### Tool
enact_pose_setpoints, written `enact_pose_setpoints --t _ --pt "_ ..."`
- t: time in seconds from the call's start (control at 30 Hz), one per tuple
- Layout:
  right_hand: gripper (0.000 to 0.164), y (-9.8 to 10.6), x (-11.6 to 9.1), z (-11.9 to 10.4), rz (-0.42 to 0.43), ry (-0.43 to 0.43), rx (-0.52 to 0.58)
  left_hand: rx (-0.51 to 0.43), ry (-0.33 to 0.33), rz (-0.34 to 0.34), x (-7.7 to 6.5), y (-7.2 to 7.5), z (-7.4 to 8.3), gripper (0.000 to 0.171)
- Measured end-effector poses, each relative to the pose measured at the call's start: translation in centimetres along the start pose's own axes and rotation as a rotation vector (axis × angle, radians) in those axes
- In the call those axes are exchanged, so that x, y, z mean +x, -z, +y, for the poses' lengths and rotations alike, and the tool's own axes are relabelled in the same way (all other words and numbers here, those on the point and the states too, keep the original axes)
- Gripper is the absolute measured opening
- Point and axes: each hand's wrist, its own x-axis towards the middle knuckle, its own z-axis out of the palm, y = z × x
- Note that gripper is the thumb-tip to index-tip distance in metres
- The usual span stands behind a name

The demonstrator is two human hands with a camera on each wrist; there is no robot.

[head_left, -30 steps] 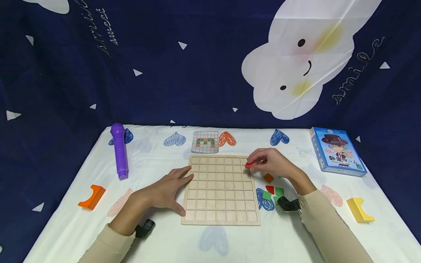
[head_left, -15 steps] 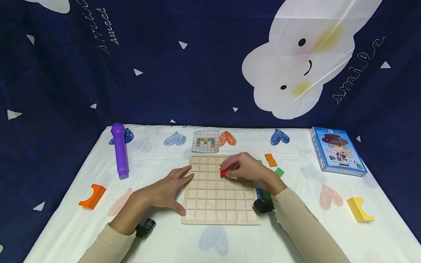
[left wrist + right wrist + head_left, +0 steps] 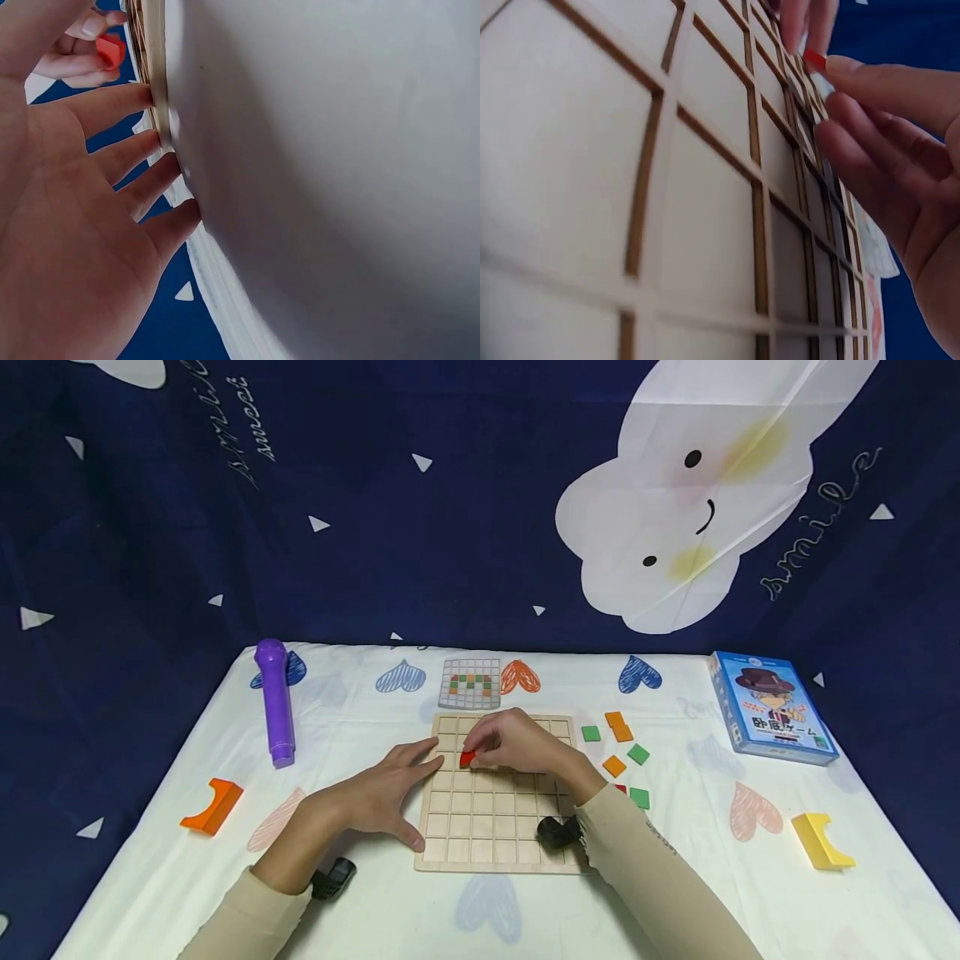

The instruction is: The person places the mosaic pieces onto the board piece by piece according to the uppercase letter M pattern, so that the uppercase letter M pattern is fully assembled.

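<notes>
A wooden grid board (image 3: 480,827) with square cells lies in the middle of the table. Between thumb and fingertips, my right hand (image 3: 517,743) pinches a small red tile (image 3: 467,759) over the board's upper left cells. Fingers partly cover the tile, so its full shape is hidden. My left hand (image 3: 375,789) spreads its fingers and thumb along the board's left edge, touching it. The left wrist view shows its fingertips (image 3: 161,142) against that edge, with the red tile (image 3: 111,51) beyond. From the right wrist, the red tile (image 3: 815,60) shows only a thin edge.
Behind the board lies a pattern card (image 3: 468,683). Right of it are loose green tiles (image 3: 638,753), orange tiles (image 3: 614,766) and a partly hidden red tile (image 3: 621,788). Around stand a purple microphone-like stick (image 3: 277,706), orange block (image 3: 213,807), yellow block (image 3: 822,841) and blue box (image 3: 772,707).
My right hand has carried the red tile leftward from the board's right edge to its upper left cells. Loose tiles on the right came back into view. The left hand stays put.
</notes>
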Motion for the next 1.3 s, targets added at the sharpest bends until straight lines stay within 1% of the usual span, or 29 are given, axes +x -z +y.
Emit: enact_pose_setpoints --t 0.2,0.4,0.6,0.83,1.0,1.3 --pt "0.014 -0.68 0.51 -0.18 0.004 -0.011 -0.057 -0.013 0.006 -0.008 0.03 0.03 -0.02 0.12" --pt "0.012 -0.95 0.54 -0.07 0.007 -0.031 -0.08 -0.011 0.007 -0.009 0.17 0.1 0.07 0.12" --pt "0.012 -0.99 0.58 -0.11 0.008 -0.045 -0.097 -0.002 0.011 -0.007 0.18 0.15 0.23 0.12" --pt "0.01 -1.07 0.62 -0.19 -0.006 -0.029 -0.115 0.01 -0.01 -0.002 0.04 0.18 0.15 0.119" --pt "0.009 -1.13 0.62 -0.17 -0.007 -0.019 -0.123 0.004 -0.007 -0.004 0.0 0.15 0.15 0.119" --pt "0.009 -0.94 0.57 -0.13 -0.018 -0.036 -0.131 -0.004 -0.009 -0.002 -0.08 0.23 0.3 0.119"
